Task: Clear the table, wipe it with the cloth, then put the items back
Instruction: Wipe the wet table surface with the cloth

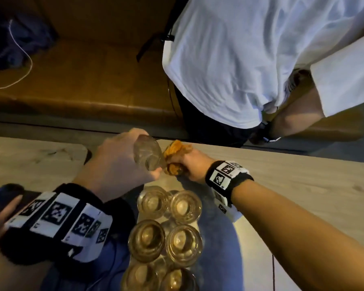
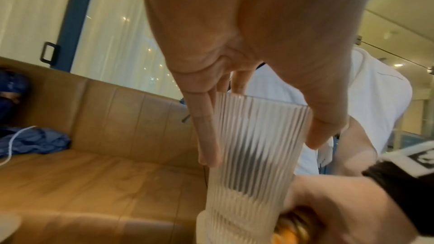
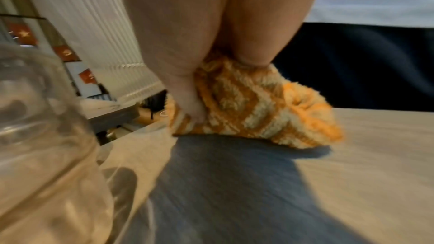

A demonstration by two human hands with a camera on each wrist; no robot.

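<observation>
The left hand [image 1: 116,162] gripped a ribbed glass [image 2: 253,147] clear of the table [image 1: 292,185] so the right hand [image 1: 192,166], bunching the cloth [image 3: 256,107], could wipe beneath.

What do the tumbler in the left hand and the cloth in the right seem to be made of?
Ribbed tumbler: likely clear glass, possibly hard plastic; see-through, with fine vertical flutes. Cloth: soft fuzzy fabric, orange and cream stripes, perhaps microfibre or terry; it bunches under the right hand.

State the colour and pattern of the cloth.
The cloth is orange with pale cream stripes; the right wrist view shows it best.
</observation>
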